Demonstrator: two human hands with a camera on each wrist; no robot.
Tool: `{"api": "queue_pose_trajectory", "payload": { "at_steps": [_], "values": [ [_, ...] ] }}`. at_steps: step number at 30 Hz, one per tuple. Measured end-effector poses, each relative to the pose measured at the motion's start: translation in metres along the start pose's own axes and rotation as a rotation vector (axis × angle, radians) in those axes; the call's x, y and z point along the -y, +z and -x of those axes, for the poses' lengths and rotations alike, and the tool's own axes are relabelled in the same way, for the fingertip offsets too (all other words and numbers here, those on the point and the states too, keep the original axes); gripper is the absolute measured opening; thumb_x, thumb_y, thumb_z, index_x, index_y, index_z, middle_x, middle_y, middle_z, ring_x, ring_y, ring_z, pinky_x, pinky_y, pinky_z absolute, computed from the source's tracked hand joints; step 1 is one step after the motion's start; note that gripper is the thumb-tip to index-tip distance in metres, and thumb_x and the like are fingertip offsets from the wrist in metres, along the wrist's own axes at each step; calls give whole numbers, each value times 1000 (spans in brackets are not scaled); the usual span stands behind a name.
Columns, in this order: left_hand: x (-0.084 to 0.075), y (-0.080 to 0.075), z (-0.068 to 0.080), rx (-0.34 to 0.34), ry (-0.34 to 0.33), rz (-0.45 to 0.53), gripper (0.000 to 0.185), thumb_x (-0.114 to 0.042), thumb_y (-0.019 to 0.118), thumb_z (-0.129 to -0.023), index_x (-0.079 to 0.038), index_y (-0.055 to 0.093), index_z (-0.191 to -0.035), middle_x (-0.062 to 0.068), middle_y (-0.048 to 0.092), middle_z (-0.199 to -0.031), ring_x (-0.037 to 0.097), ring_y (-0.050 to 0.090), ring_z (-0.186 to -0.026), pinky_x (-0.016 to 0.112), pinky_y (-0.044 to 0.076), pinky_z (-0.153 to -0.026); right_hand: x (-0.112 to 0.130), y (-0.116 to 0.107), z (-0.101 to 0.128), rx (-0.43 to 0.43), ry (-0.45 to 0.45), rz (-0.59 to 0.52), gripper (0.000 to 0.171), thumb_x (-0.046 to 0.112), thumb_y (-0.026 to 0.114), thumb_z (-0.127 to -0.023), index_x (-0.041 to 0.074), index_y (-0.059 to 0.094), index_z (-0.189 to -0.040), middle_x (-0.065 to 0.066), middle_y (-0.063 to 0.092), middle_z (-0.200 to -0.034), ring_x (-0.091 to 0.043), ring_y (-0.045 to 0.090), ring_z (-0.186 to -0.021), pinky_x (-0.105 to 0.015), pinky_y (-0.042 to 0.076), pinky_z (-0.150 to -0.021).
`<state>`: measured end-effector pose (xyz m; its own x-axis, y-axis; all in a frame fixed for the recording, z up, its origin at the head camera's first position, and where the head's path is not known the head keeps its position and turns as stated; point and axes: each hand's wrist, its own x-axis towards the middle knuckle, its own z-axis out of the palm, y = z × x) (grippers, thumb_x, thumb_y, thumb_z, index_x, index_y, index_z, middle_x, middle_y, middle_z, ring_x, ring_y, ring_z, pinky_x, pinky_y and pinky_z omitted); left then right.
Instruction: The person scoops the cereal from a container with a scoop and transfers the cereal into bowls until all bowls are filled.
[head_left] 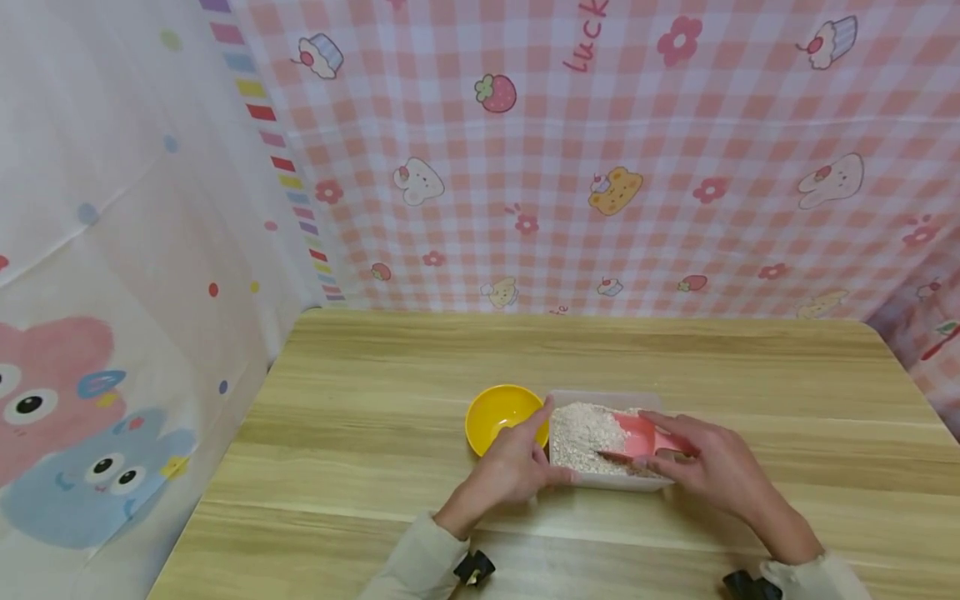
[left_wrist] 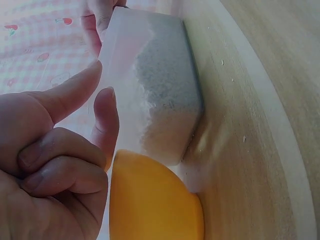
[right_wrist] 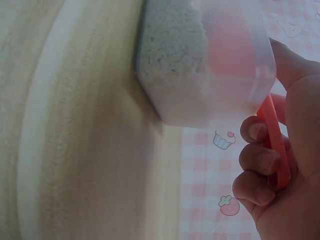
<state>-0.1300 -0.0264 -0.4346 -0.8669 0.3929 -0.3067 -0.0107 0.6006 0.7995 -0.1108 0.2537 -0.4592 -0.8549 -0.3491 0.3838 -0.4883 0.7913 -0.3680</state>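
Pink scoop (head_left: 636, 439) dipped into pale grain (head_left: 585, 435), bowl end sunk in the heap, handle pinched in the curled fingers of the right hand (head_left: 712, 467). Clear plastic tub (head_left: 600, 479), rectangular and frosted, heaped with that coarse whitish grain, set near the middle of the desk (head_left: 375, 467). Steadied at its left wall by the left hand (head_left: 510, 468), forefinger and thumb extended against the rim, other fingers curled. Touching the tub's left side, a yellow bowl (head_left: 498, 415).

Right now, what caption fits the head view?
Right hand digs a pink scoop into a tub of grain; left hand steadies it beside a yellow bowl.
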Motion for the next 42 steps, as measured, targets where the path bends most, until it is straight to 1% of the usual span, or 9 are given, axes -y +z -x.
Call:
{"api": "queue_pose_trajectory", "payload": {
  "at_steps": [3,7,16,20,27,32,36,39,42],
  "values": [
    [0,0,0,-2,4,1,104,-30,84,-79,-25,18,-160,-2,60,-62,12,49,-48,24,41,-48,-1,2,1,-10,10,-19,57,26,88,-72,11,70,-124,-8,75,-104,-20,69,-85,-42,56,-70],
    [0,1,0,3,2,7,105,-29,84,-79,-25,17,-160,-1,59,-61,11,48,-47,24,40,-47,-1,3,3,-18,29,-42,56,22,88,-73,10,69,-125,-12,74,-107,-29,71,-94,-49,56,-75],
    [0,2,2,1,-7,-1,105,-30,84,-80,-29,16,-160,-1,60,-64,13,51,-50,25,43,-49,0,4,5,-24,58,-72,56,21,87,-73,9,69,-125,-13,74,-110,-31,70,-96,-50,56,-75],
    [1,-1,7,-15,19,-15,100,-33,82,-82,-27,19,-160,-3,61,-66,12,52,-52,24,42,-51,0,6,5,-23,62,-78,56,20,87,-73,9,69,-125,-14,73,-110,-32,70,-97,-51,56,-76],
    [10,-21,20,-103,145,-34,70,-38,76,-87,-13,47,-147,-5,61,-77,11,54,-55,23,43,-51,-1,8,5,-30,54,-85,55,18,87,-74,10,69,-126,-14,73,-112,-33,70,-98,-52,56,-77],
    [19,-36,26,-211,188,-40,56,-36,73,-89,-14,55,-138,-8,63,-84,9,50,-58,23,42,-53,-2,8,5,-42,39,-80,56,17,87,-73,10,69,-125,-13,73,-111,-32,70,-97,-50,57,-76],
    [27,-46,30,-285,193,-16,52,-33,73,-90,-13,58,-136,-2,61,-93,11,46,-61,22,40,-53,-2,8,5,-50,27,-75,56,17,88,-72,10,70,-125,-12,74,-110,-26,70,-94,-44,57,-74],
    [36,-52,31,-326,156,1,56,-35,75,-89,-15,55,-138,7,55,-114,15,46,-69,22,40,-57,-1,8,4,-57,22,-78,56,17,88,-72,11,70,-125,-12,74,-111,-24,70,-94,-43,58,-74],
    [47,-57,29,-324,103,12,71,-39,79,-84,-19,45,-144,15,41,-134,16,45,-71,23,39,-58,-2,7,4,-65,19,-87,57,17,88,-72,10,69,-125,-12,73,-111,-27,70,-94,-44,58,-74]
  ]
}}
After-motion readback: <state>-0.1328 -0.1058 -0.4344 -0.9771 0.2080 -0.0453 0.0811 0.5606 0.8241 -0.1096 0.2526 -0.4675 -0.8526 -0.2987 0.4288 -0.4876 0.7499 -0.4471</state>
